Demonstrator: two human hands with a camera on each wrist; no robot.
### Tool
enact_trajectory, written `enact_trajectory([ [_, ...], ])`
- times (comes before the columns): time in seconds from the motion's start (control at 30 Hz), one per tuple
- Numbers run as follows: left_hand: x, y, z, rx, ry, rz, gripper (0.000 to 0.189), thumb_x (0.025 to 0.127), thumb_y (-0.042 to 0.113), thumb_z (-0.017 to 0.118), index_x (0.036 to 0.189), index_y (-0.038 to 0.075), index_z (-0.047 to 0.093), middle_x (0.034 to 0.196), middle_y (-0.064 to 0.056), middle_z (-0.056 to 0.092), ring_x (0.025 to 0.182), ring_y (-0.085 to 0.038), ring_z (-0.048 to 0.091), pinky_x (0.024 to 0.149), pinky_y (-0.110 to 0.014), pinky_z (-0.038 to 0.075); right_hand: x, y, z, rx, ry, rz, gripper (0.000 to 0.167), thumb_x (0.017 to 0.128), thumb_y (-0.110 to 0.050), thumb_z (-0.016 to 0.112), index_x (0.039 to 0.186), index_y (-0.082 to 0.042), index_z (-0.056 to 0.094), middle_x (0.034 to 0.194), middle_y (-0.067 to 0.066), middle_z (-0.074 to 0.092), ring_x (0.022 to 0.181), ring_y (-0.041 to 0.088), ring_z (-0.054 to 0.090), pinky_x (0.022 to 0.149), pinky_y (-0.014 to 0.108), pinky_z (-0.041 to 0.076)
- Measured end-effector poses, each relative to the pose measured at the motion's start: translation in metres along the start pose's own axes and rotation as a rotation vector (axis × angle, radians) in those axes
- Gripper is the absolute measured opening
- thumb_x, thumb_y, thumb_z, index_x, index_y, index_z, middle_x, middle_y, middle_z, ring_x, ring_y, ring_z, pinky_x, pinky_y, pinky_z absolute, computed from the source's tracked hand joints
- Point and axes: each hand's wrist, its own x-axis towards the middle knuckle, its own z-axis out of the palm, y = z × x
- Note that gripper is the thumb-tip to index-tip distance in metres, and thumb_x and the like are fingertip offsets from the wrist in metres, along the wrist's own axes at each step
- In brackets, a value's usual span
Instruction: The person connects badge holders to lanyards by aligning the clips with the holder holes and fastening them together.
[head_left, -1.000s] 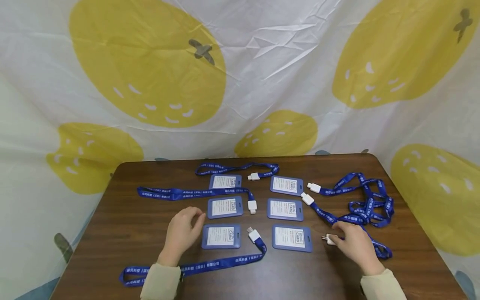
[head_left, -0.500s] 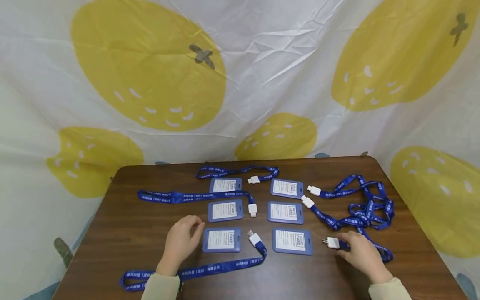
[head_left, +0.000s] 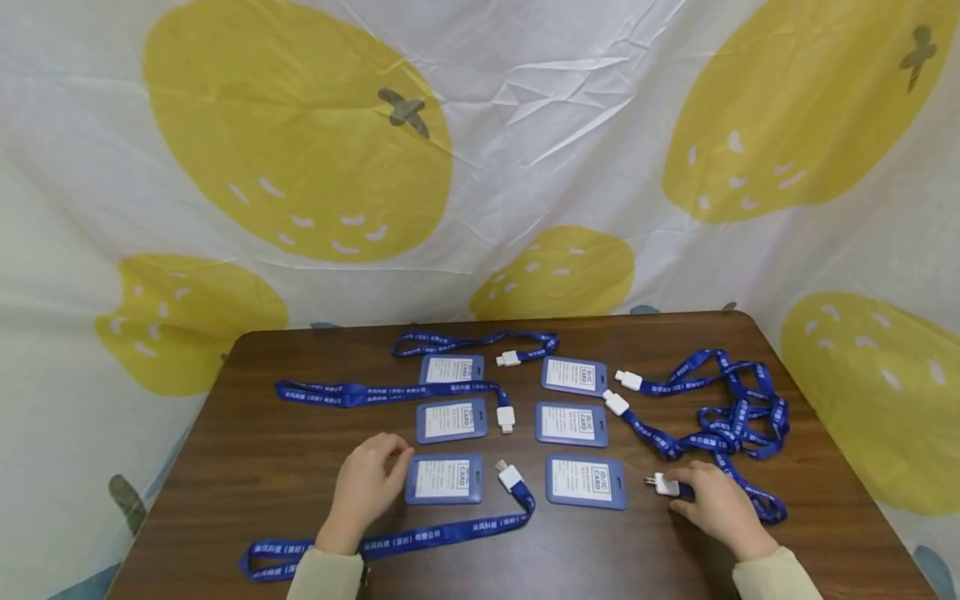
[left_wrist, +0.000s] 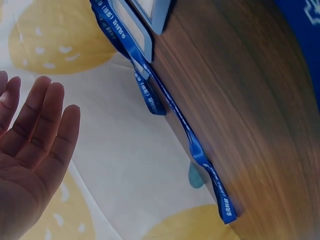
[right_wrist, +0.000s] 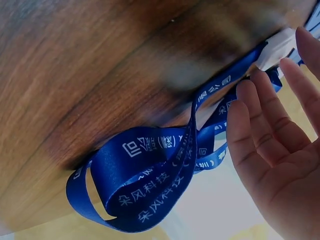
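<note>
In the head view my left hand (head_left: 366, 487) is over the table's left side, its fingertips right at the left edge of the near-left blue card holder (head_left: 444, 479). The left wrist view shows its fingers (left_wrist: 47, 117) loosely extended, holding nothing. My right hand (head_left: 722, 507) lies low at the right, thumb and index finger on either side of a blue lanyard just behind its white clip (head_left: 664, 483). In the right wrist view the fingers (right_wrist: 270, 115) are relaxed beside the blue printed lanyard (right_wrist: 150, 185), the thumb overlapping the end of the clip.
Several more ID card holders (head_left: 572, 424) lie in two columns. Lanyards (head_left: 442, 533) with white clips stretch across the left side, and another bunch (head_left: 742, 417) is tangled at the right. A fruit-print cloth (head_left: 480, 150) hangs behind the wooden table (head_left: 247, 467).
My right hand has drawn back slightly from the white clip, uncovering more of it. The left hand stays nearly in place, and the clip and card holders have not visibly moved.
</note>
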Motion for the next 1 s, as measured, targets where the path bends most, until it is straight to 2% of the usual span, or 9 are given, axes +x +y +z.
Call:
enact_trajectory([
  [0.23, 0.001, 0.008, 0.002, -0.007, -0.039, -0.013, 0.005, 0.078, 0.007, 0.068, 0.076, 0.007, 0.064, 0.076, -0.004, 0.062, 0.068, -0.017, 0.057, 0.061, -0.034, 0.048, 0.003, -0.001, 0.001, 0.004, -0.039, 0.013, 0.029, 0.064, -0.009, 0.079, 0.092, -0.004, 0.07, 0.084, 0.007, 0.064, 0.077, 0.027, 0.061, 0.066, 0.043, 0.049],
  [0.33, 0.003, 0.013, 0.004, -0.013, -0.032, 0.024, 0.008, 0.078, 0.006, 0.069, 0.074, 0.009, 0.063, 0.075, -0.002, 0.062, 0.066, -0.015, 0.055, 0.059, -0.033, 0.047, 0.003, -0.002, 0.003, -0.005, -0.022, 0.016, 0.03, 0.064, -0.007, 0.079, 0.092, -0.004, 0.069, 0.085, 0.007, 0.064, 0.079, 0.028, 0.061, 0.066, 0.044, 0.049],
  [0.57, 0.011, 0.028, 0.013, -0.029, -0.048, 0.138, 0.01, 0.077, 0.007, 0.069, 0.073, 0.01, 0.061, 0.072, -0.001, 0.06, 0.067, -0.016, 0.056, 0.061, -0.032, 0.049, 0.005, -0.002, 0.006, -0.033, 0.044, -0.021, 0.028, 0.062, -0.005, 0.079, 0.087, -0.007, 0.068, 0.077, 0.004, 0.061, 0.07, 0.025, 0.06, 0.059, 0.04, 0.048],
  [0.83, 0.022, 0.044, 0.026, -0.028, -0.116, 0.252, 0.008, 0.079, 0.011, 0.068, 0.074, 0.012, 0.061, 0.074, 0.002, 0.06, 0.069, -0.013, 0.056, 0.062, -0.029, 0.049, 0.006, -0.002, 0.007, -0.044, 0.043, -0.032, 0.026, 0.063, -0.003, 0.079, 0.085, -0.007, 0.065, 0.076, 0.005, 0.062, 0.069, 0.024, 0.06, 0.058, 0.039, 0.048],
  [1.0, 0.029, 0.055, 0.031, -0.03, -0.168, 0.348, 0.007, 0.079, 0.011, 0.067, 0.075, 0.011, 0.061, 0.075, 0.001, 0.062, 0.07, -0.014, 0.057, 0.061, -0.028, 0.049, 0.006, -0.002, 0.007, -0.044, 0.045, -0.03, 0.026, 0.062, -0.003, 0.079, 0.084, -0.006, 0.065, 0.076, 0.004, 0.062, 0.069, 0.024, 0.06, 0.059, 0.04, 0.048],
])
